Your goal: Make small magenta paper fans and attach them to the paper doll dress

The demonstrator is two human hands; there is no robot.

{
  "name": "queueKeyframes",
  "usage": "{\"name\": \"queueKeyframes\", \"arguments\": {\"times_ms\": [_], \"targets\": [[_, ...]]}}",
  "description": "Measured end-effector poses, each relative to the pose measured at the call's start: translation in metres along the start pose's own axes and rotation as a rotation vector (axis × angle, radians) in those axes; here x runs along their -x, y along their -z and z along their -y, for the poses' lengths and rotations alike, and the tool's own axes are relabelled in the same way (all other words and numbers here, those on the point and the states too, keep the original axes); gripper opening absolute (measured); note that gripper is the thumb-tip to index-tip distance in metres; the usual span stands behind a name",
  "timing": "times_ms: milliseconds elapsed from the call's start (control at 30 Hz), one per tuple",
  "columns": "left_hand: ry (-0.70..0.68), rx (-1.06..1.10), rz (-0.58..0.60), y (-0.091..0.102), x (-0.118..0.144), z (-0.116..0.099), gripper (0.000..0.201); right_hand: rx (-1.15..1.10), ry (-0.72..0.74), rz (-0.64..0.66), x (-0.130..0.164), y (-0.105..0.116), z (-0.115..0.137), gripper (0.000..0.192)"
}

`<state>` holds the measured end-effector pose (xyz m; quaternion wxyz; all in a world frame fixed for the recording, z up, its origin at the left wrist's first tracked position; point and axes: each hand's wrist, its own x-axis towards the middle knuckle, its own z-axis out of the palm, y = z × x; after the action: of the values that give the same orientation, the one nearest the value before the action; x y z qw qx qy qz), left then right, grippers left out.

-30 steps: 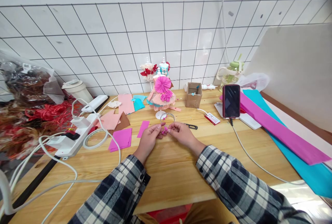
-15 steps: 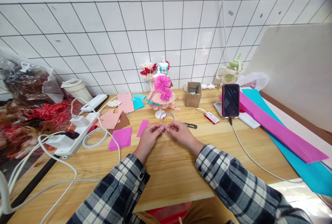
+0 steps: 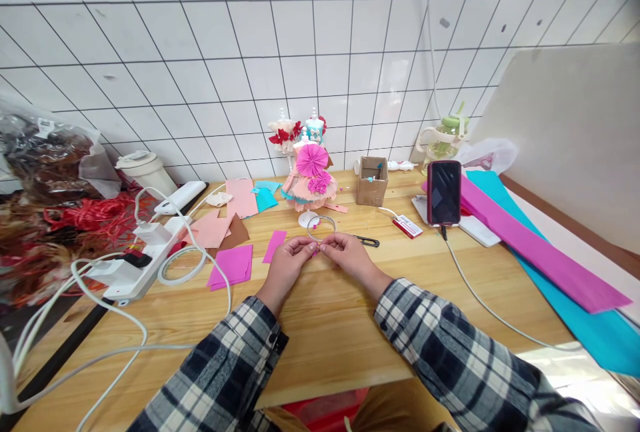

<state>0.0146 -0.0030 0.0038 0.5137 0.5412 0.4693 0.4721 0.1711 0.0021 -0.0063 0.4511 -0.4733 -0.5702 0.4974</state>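
My left hand [image 3: 286, 263] and my right hand [image 3: 349, 253] meet fingertip to fingertip over the wooden table [image 3: 330, 325]. Between the fingertips sits a tiny pink paper piece [image 3: 315, 252], pinched from both sides. Just beyond the fingers lies a thin wire ring [image 3: 321, 225]. A paper doll dress [image 3: 311, 182] in pink and peach stands behind it on a small stand. Black scissors [image 3: 367, 241] lie right of my right hand.
Pink paper sheets [image 3: 233, 265] lie at the left, with a tape roll [image 3: 183, 265] and a white power strip [image 3: 135, 265] with cables. A small cardboard box [image 3: 373, 182], an upright phone [image 3: 444, 193] and long pink and blue crepe paper [image 3: 540, 252] lie to the right.
The fingertips have drawn closer together around the pink piece. The hands have stayed at nearly the same spot on the table.
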Motion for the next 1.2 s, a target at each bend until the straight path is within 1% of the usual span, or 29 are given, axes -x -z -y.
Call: {"name": "queueKeyframes", "arguments": {"times_ms": [133, 300, 500, 600, 700, 867, 1033, 1200], "targets": [[0.013, -0.004, 0.005, -0.0002, 0.0004, -0.0011, 0.028, -0.043, -0.039, 0.022, -0.0001, 0.0009, 0.0000, 0.028], [0.007, -0.008, 0.007, -0.0013, 0.0011, -0.0025, 0.028, -0.044, -0.041, 0.025, 0.0010, -0.0005, 0.0023, 0.027], [0.011, 0.022, -0.007, 0.0002, -0.0005, 0.0006, 0.031, -0.075, -0.059, 0.017, 0.0001, -0.0018, 0.0012, 0.027], [0.024, 0.040, 0.034, 0.0032, -0.0010, 0.0014, 0.035, -0.067, -0.072, 0.007, -0.0002, 0.0012, 0.0017, 0.026], [0.013, -0.001, 0.089, 0.0056, -0.0009, 0.0025, 0.037, -0.044, -0.082, 0.014, 0.0000, 0.0044, 0.0029, 0.024], [-0.003, -0.045, 0.133, 0.0060, -0.0009, 0.0062, 0.040, -0.038, -0.056, 0.048, 0.0003, 0.0053, 0.0024, 0.022], [-0.003, -0.028, 0.095, 0.0060, -0.0010, 0.0050, 0.043, -0.063, -0.075, 0.069, 0.0017, 0.0047, 0.0037, 0.025], [-0.006, -0.041, 0.064, 0.0058, -0.0010, 0.0026, 0.043, 0.014, -0.137, 0.088, 0.0043, 0.0046, 0.0077, 0.022]]}}
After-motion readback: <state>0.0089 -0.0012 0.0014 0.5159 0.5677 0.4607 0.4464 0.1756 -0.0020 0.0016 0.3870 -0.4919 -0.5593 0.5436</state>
